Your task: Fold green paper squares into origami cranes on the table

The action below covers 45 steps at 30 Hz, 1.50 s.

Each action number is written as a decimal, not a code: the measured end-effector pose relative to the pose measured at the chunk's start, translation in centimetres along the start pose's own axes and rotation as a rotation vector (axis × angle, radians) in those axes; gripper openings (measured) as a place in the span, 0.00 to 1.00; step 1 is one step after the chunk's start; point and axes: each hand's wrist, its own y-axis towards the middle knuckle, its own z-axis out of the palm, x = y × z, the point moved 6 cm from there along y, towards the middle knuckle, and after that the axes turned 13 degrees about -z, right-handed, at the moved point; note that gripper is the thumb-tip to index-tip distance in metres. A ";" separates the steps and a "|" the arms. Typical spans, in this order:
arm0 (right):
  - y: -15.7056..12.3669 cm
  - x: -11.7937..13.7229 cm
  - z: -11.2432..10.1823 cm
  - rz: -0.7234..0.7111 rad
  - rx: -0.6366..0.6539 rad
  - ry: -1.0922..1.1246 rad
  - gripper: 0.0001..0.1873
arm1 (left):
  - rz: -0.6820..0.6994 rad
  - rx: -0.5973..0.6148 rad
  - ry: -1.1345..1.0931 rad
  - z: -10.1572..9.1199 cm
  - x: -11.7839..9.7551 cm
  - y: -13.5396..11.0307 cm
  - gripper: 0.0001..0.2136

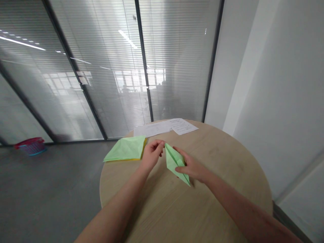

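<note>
A light green folded paper [172, 161] is held above the round wooden table, its long shape slanting from upper left to lower right with creases along its middle. My left hand [154, 150] pinches the paper's upper tip between thumb and fingers. Gripping its right side is my right hand [189, 165], with the thumb lying on the near face and the other fingers partly hidden behind. Left of my hands lies a stack of green paper sheets [128, 148], with a yellow edge showing underneath.
The round wooden table [222, 158] stands near glass panels with blinds [121, 101] and a white wall [283, 101]. Printed white sheets [183, 126] lie at its far edge. On the grey floor at left sits a red and blue basket [32, 147].
</note>
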 end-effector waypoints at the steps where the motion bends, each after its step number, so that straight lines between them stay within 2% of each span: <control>1: 0.0 0.0 -0.1 -0.004 -0.006 0.015 0.49 | 0.025 -0.002 0.016 -0.1 -0.1 -0.1 0.13; 5: 0.0 -0.3 -0.1 -0.005 -0.032 0.032 0.48 | 0.163 0.016 0.134 0.4 -1.1 -0.8 0.13; 7: 0.0 -0.6 -0.1 -0.003 -0.028 0.051 0.49 | 0.188 0.048 0.155 1.0 -1.4 -1.1 0.12; 10: 0.0 -0.6 0.1 -0.005 0.000 0.057 0.49 | 0.114 0.071 0.063 1.4 -1.0 -1.0 0.10; 19: -0.3 -0.2 0.1 0.033 0.052 0.016 0.50 | -0.123 -0.017 -0.195 0.7 1.0 -0.1 0.15; 26: -0.3 0.3 0.0 0.015 0.050 -0.036 0.49 | -0.096 -0.069 -0.112 0.5 0.8 -0.2 0.12; 32: -0.1 1.0 0.0 -0.039 0.039 0.004 0.46 | -0.255 -0.085 -0.136 0.7 1.8 -0.4 0.19; 34: 0.0 1.0 0.2 -0.064 0.049 0.022 0.45 | -0.347 -0.036 -0.221 1.1 2.4 -0.5 0.22; 38: 0.1 0.8 0.1 -0.137 0.043 0.001 0.43 | -0.521 0.175 -0.421 2.4 3.2 -0.6 0.23; 41: 0.1 0.5 0.1 -0.135 0.045 -0.043 0.41 | -0.506 0.176 -0.415 2.2 2.8 -0.6 0.23; 45: 0.0 0.8 0.2 -0.181 0.068 -0.089 0.45 | -0.419 0.065 -0.327 1.4 1.9 -0.6 0.22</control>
